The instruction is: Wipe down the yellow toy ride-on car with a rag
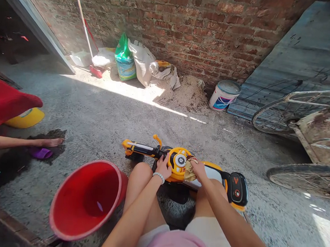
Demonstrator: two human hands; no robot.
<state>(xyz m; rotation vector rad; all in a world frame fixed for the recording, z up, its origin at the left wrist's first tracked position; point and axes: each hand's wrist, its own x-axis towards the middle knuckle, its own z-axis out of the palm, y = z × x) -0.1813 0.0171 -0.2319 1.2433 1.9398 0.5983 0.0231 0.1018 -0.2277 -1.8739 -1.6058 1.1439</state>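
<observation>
One yellow toy [180,160] under right grip [198,169], closed round cloth [188,173], and under left grip [164,168], loosely spread.

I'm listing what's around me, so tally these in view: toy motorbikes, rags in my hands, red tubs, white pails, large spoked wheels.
Toy motorbike: 1
Rag in the right hand: 1
Red tub: 1
White pail: 1
Large spoked wheels: 2
Total: 6
</observation>
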